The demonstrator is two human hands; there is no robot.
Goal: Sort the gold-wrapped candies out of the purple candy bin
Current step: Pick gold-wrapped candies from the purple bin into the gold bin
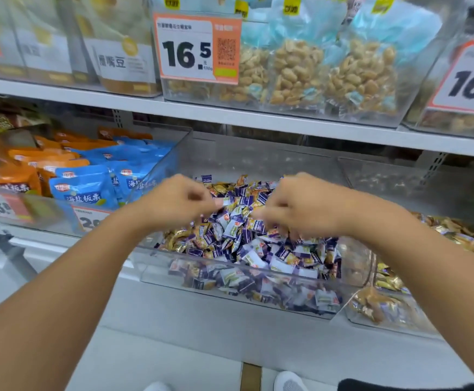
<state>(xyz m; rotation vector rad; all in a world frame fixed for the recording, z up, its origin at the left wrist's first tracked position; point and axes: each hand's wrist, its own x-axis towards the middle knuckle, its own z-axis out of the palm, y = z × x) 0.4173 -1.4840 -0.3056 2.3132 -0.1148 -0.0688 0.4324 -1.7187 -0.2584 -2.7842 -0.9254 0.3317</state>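
You're mid-search: both hands sit over the bin [230, 273] of purple candies [247, 238]. Your left hand [173, 200] and right hand [300, 206] curl, blurred; any hold is unclear. Gold candies [178, 238] lie front-left; pinch one next.

Both hands reach over the clear bin [173, 275] of purple candies [247, 244]. The left hand [178, 200] and right hand [297, 208] are blurred, fingers curled above the pile. Gold candies [467, 238] lie right of the bin.
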